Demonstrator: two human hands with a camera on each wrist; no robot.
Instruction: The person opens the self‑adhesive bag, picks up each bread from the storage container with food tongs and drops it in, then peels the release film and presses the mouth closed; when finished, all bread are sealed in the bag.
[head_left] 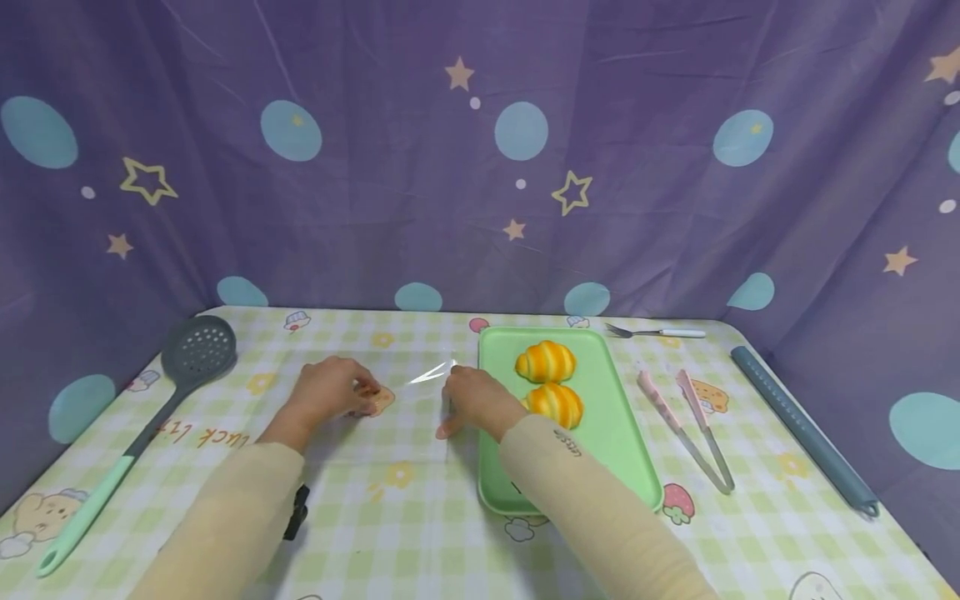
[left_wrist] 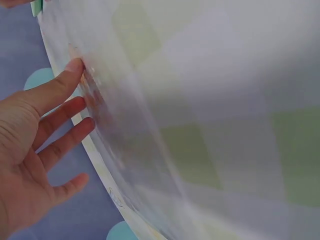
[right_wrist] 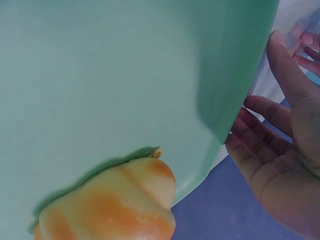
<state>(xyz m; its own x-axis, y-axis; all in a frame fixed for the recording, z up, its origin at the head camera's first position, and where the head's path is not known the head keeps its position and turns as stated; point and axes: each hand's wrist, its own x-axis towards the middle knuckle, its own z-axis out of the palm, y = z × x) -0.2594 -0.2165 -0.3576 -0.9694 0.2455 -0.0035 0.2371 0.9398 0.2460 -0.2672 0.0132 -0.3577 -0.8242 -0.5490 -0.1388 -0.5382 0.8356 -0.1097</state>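
A sheet of clear plastic film (head_left: pixel 429 374) lies on the checked cloth between the hands, its sheen catching the light. My left hand (head_left: pixel 330 390) pinches its left side; in the left wrist view the thumb (left_wrist: pixel 75 66) bears on the film's edge, other fingers spread loosely. Beside the film's right side is my right hand (head_left: pixel 480 398), thumb apart from relaxed fingers. Its fingertips (right_wrist: pixel 252 102) show right at the rim of the green tray (right_wrist: pixel 125 75). On that tray sit two croissants (head_left: pixel 546 362), the nearer one (head_left: pixel 558 406) partly covered by my right hand.
A slotted skimmer (head_left: pixel 198 350) with a mint handle lies at far left. Right of the tray are pink-tipped tongs (head_left: pixel 701 433), a white-handled fork (head_left: pixel 660 332) and a grey-blue bar (head_left: pixel 802 429) along the table's right side. A purple curtain (head_left: pixel 405 167) hangs behind the table.
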